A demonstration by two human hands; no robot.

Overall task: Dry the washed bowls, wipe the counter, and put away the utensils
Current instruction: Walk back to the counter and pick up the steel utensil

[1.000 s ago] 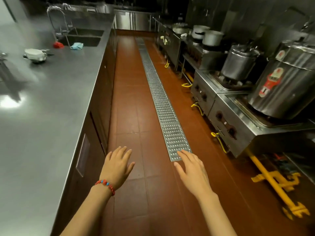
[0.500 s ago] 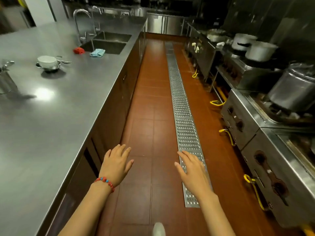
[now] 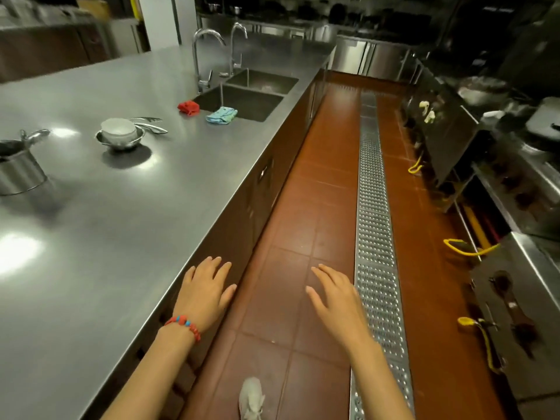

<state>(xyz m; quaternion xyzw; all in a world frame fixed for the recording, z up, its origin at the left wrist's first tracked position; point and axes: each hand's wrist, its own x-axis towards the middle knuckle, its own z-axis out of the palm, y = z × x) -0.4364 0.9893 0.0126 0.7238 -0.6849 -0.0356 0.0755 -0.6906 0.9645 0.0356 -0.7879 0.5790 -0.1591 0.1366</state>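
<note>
A white bowl (image 3: 118, 128) sits inside a steel bowl (image 3: 120, 143) on the long steel counter (image 3: 127, 213), with metal utensils (image 3: 150, 125) lying just behind it. A red cloth (image 3: 188, 107) and a blue cloth (image 3: 221, 115) lie at the near edge of the sink (image 3: 242, 101). A steel utensil container (image 3: 18, 168) stands at the far left. My left hand (image 3: 206, 291), fingers spread, hovers by the counter's front edge and holds nothing. My right hand (image 3: 335, 297) is held out flat over the floor, also holding nothing.
A red tiled aisle (image 3: 303, 207) runs ahead with a metal drain grate (image 3: 374, 237) along it. Stoves with pots (image 3: 515, 183) and yellow hoses line the right side. Two taps (image 3: 212, 53) rise behind the sink. My white shoe (image 3: 251, 398) shows at the bottom.
The view has swung left and moved forward along the aisle, so the counter, bowls and sink now look nearer. Both hands stay out in front, holding nothing; the left one now reaches the counter edge.
</note>
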